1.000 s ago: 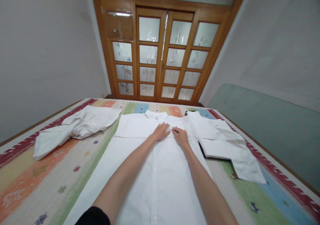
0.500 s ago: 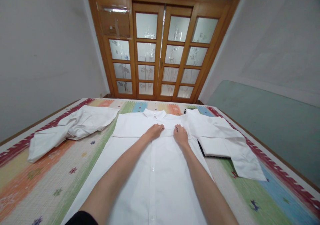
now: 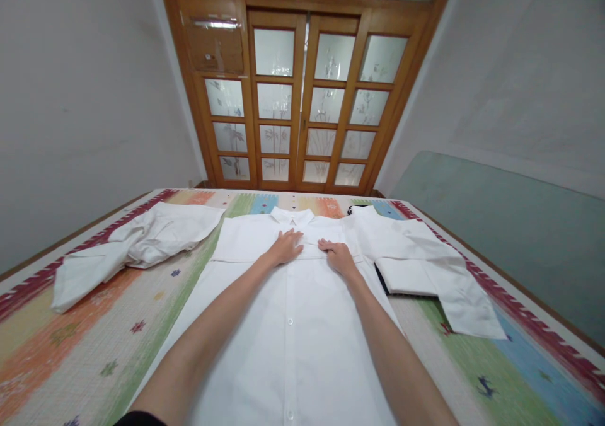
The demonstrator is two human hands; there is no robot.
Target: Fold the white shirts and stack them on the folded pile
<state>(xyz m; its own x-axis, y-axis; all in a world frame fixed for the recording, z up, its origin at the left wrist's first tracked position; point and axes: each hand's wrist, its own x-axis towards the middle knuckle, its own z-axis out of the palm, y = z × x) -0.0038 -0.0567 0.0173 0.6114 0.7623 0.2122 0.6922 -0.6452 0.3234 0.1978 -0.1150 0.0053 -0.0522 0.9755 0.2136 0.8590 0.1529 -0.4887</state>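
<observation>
A white buttoned shirt (image 3: 255,312) lies spread face up on a patterned cloth, its collar (image 3: 293,215) at the far end. My left hand (image 3: 286,247) rests open on the upper chest, just left of centre, fingers spread toward the collar. Across from it, my right hand (image 3: 338,254) lies open on the fabric, its fingers pointing left. Both hands hold nothing. One sleeve (image 3: 165,230) is bunched out to the left. The other sleeve (image 3: 467,293) extends right, beside a white folded piece with a black edge (image 3: 409,277).
The patterned cloth (image 3: 137,350) covers a table with walls close on both sides. Beyond its far edge stand wooden doors with glass panes (image 3: 302,98). A pale green panel (image 3: 501,224) leans along the right wall.
Both hands have gone from curled fingers to flattened, open ones on the shirt. My left hand has shifted slightly left, and the right-hand fingers now reach further toward the centre.
</observation>
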